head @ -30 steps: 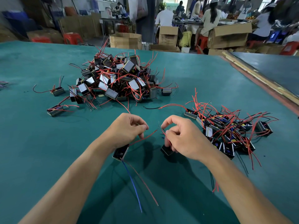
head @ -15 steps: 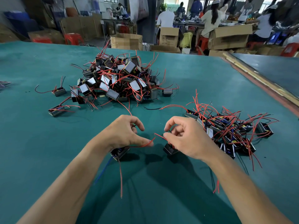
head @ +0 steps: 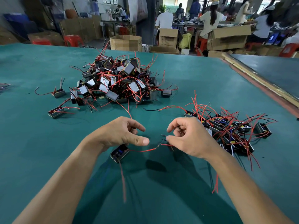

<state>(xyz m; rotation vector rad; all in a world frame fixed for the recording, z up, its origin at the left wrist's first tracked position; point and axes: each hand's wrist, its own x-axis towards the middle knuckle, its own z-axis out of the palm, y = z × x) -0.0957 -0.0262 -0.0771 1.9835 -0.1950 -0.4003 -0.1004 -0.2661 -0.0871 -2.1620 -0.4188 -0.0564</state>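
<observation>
My left hand (head: 121, 135) holds a small black transformer (head: 119, 153) under its curled fingers, thumb stretched to the right. A red wire (head: 145, 150) runs from that transformer across to my right hand (head: 187, 139), which pinches the wire's twisted end between thumb and fingers. Two short dark wire tips stick out beside the right thumb. Another red lead (head: 123, 180) hangs blurred from the transformer toward me. Whatever lies under my right palm is hidden.
A big heap of transformers with red leads (head: 119, 81) sits mid-table, with a few strays (head: 55, 111) to its left. A second, flatter pile (head: 226, 128) lies right of my right hand. The green table (head: 161, 199) ends at a wooden strip (head: 258, 83). Cardboard boxes and seated people fill the background.
The red wire now stretches between my hands. The transformer under my left hand has turned and its hanging lead has swung. The part under my right hand is no longer visible.
</observation>
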